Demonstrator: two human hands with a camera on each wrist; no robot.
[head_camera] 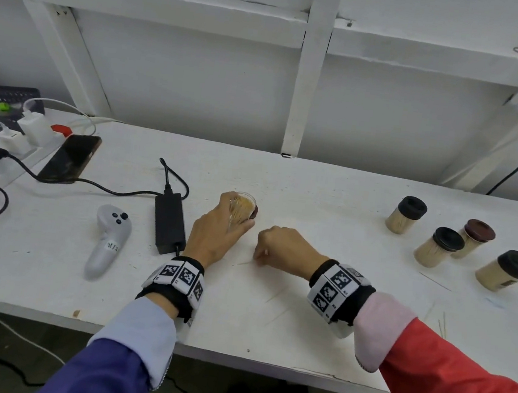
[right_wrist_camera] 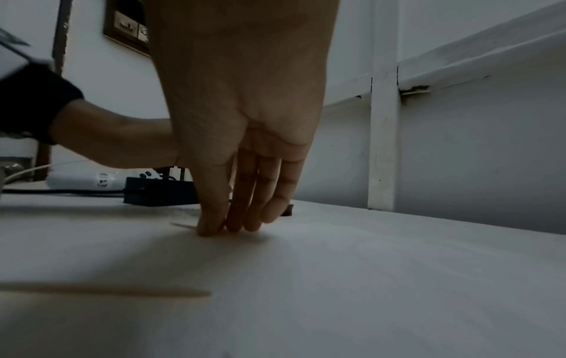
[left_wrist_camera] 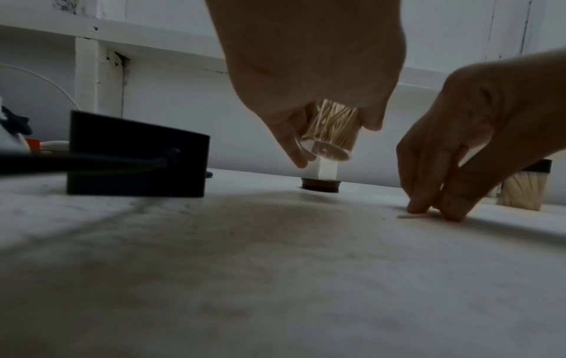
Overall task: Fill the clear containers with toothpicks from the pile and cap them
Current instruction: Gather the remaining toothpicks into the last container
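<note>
My left hand (head_camera: 215, 227) grips a clear uncapped container (head_camera: 242, 209) packed with toothpicks and holds it tilted just above the white table (head_camera: 331, 204). From the left wrist, the container (left_wrist_camera: 332, 135) hangs over a dark brown cap (left_wrist_camera: 320, 187) lying on the table. The cap (head_camera: 254, 212) peeks out behind the container. My right hand (head_camera: 264, 252) has its fingertips (right_wrist_camera: 214, 227) down on the table, pinching a loose toothpick (left_wrist_camera: 412, 216). That toothpick (head_camera: 245, 262) lies just left of the hand. Several more loose toothpicks (head_camera: 275, 296) are scattered in front.
Several capped, filled containers (head_camera: 405, 219) stand at the right. A black power adapter (head_camera: 169, 221) with cables, a white controller (head_camera: 107, 240), a phone (head_camera: 70, 158) and a power strip (head_camera: 16, 136) crowd the left. More toothpicks (head_camera: 441, 323) lie near the right sleeve.
</note>
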